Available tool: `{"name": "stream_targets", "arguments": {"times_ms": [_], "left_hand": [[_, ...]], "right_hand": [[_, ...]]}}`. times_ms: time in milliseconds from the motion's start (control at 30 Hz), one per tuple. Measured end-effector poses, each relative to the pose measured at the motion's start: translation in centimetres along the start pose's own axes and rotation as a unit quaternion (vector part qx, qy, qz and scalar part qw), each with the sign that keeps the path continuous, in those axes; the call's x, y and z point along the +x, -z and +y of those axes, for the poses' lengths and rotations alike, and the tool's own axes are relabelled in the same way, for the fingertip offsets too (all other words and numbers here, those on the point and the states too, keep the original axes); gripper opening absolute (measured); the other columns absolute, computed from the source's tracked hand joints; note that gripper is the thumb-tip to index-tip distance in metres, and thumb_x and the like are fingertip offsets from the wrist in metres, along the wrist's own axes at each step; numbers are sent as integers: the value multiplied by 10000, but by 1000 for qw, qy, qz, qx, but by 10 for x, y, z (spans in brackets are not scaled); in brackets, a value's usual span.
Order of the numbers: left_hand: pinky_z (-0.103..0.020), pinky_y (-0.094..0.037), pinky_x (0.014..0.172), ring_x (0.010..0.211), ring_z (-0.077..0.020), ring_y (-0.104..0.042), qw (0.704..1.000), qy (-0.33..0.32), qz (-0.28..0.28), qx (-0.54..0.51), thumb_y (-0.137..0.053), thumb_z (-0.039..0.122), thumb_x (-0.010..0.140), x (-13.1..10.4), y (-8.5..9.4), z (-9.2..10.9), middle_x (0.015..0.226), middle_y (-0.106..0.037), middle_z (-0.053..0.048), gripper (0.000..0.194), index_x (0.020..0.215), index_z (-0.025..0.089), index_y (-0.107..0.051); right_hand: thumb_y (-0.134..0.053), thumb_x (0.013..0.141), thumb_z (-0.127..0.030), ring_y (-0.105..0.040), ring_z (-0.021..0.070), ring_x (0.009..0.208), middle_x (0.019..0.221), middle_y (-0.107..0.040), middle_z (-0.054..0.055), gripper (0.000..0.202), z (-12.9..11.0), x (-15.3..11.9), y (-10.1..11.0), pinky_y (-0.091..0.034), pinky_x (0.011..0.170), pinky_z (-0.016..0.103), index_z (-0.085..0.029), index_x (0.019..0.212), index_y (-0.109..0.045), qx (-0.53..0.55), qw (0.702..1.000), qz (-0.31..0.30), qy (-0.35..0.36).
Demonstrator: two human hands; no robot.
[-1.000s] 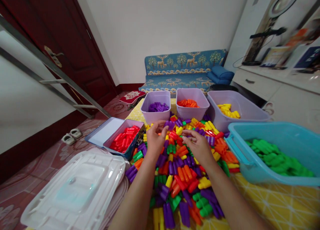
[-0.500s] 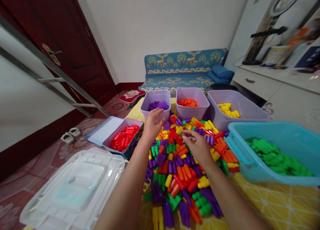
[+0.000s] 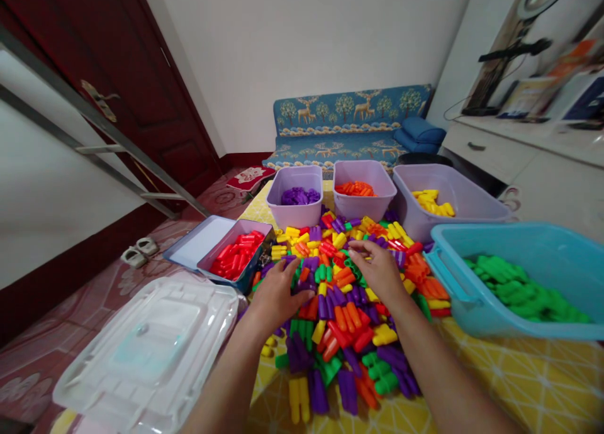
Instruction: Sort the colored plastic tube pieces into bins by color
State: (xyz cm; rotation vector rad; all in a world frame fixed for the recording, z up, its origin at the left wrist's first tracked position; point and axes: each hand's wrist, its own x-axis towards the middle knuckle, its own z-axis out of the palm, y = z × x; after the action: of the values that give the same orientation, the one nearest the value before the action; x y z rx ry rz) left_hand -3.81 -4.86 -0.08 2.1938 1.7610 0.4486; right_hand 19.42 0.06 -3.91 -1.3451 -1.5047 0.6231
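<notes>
Several tube-shaped plastic building pieces (image 3: 346, 317) in red, orange, yellow, green and purple are heaped on the table. My left hand (image 3: 279, 295) hovers low above the heap's left side, fingers spread and holding nothing, near purple and green pieces. Over the middle of the heap, my right hand (image 3: 377, 270) has bent fingers with the thumb apart. A green piece (image 3: 353, 269) lies right by its fingertips; whether they touch it is unclear. Purple pieces (image 3: 301, 197) fill the bottom of one lilac bin (image 3: 295, 217), and orange pieces (image 3: 356, 189) lie in another lilac bin (image 3: 363, 206).
Yellow pieces (image 3: 433, 203) lie in a wide lilac bin (image 3: 472, 198). Green ones (image 3: 528, 295) are in a turquoise tub (image 3: 514, 333) at right. At left stand a hinged box (image 3: 248, 277) of red pieces and a clear lid (image 3: 146, 339). A sofa (image 3: 349, 129) is behind.
My left hand has come down and back from the front of the purple-piece bin to the heap's left side. The right hand has shifted slightly right. The camera view has tilted a little.
</notes>
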Motion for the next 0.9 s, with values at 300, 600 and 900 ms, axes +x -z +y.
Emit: {"name": "stream_targets", "arguments": {"times_ms": [300,600,900], "left_hand": [[-490,-325,1112,1350,-308,-395,981,-57,31,-184,-673,207,738,28,-43,29,1441,-439,-151,647,1360,190,-492],[-412,-353,1107,1310,-239,-461,930,-152,53,-331,-601,343,865,34,-30,48,1397,-524,-87,504,1344,223,-506],[-342,-450,987,1103,-206,-608,908,6,303,-289,-514,365,918,-28,31,13,1162,-674,-63,309,1148,198,-636]], "right_hand": [[-547,827,-395,-606,284,1071,1108,-670,135,367,7,-5,-12,-445,962,468,-169,1093,-659,-131,990,-12,47],[-547,836,-385,-647,238,975,1055,-698,115,335,2,0,6,-495,880,403,-158,1055,-659,-13,999,46,4],[-580,787,-137,-600,199,1004,999,-708,39,192,-70,-28,-30,-439,927,362,-212,924,-692,-64,971,-149,178]]}}
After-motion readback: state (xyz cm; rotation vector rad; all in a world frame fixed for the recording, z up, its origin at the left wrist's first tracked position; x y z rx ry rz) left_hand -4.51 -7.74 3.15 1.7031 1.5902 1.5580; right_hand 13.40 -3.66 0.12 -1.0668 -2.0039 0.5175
